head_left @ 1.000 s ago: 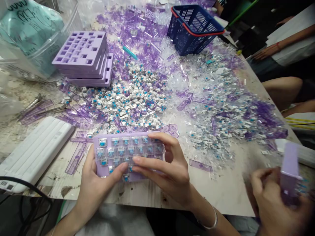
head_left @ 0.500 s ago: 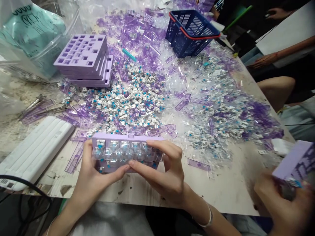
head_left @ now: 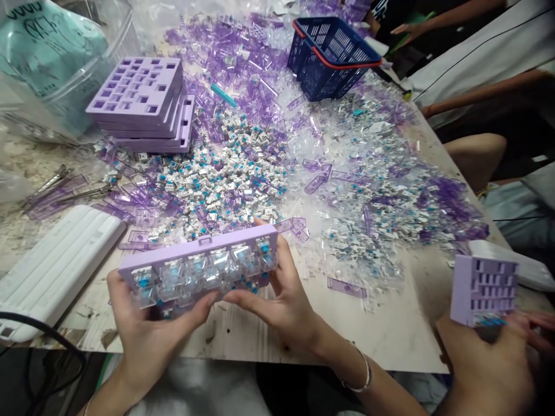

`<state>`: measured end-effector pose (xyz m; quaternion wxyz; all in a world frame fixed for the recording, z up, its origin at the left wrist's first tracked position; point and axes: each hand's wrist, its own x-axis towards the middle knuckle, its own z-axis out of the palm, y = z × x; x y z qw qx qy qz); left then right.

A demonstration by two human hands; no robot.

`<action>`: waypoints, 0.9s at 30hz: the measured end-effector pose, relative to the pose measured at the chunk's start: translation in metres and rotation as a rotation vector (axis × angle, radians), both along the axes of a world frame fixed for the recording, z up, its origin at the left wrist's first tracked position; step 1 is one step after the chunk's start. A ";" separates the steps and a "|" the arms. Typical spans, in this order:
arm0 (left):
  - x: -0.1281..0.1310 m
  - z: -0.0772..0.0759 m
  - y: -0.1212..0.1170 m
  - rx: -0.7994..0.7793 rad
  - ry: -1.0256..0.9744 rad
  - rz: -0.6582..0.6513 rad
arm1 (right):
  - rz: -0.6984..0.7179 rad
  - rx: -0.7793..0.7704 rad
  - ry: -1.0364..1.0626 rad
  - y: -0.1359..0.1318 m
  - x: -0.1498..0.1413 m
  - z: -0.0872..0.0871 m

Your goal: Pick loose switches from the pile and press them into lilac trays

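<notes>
I hold a lilac plastic tray (head_left: 197,254) filled with clear, blue-stemmed key switches, tilted up on its edge above the table's near side. My left hand (head_left: 145,329) grips its left end from below, thumb against the lower edge. My right hand (head_left: 281,300) clasps the right end, fingers curled behind it. A heap of loose white and blue switches (head_left: 225,179) lies just beyond the tray.
Stacked empty lilac trays (head_left: 139,104) stand at the back left, a blue basket (head_left: 333,55) at the back. Purple and clear plastic scraps (head_left: 390,190) cover the table. A white ribbed case (head_left: 56,266) lies left. Another person's hand (head_left: 489,358) holds a lilac tray (head_left: 483,289) at right.
The tray went from lying flat to tilted up on edge and lifted slightly left. My right fingers left its top face and moved behind it. The other person's tray turned face-on.
</notes>
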<state>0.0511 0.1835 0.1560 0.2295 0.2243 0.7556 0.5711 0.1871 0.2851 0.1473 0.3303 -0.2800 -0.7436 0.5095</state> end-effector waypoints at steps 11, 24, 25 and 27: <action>0.002 -0.002 0.002 0.026 -0.007 -0.066 | -0.063 -0.126 0.152 -0.008 -0.007 0.000; 0.006 -0.002 0.004 0.031 -0.086 -0.043 | -0.106 -0.163 0.158 -0.012 -0.009 -0.003; 0.006 -0.002 0.005 0.030 -0.086 -0.040 | -0.095 -0.167 0.164 -0.011 -0.009 -0.003; 0.006 -0.002 0.006 0.028 -0.085 -0.029 | -0.063 -0.175 0.169 -0.010 -0.008 -0.005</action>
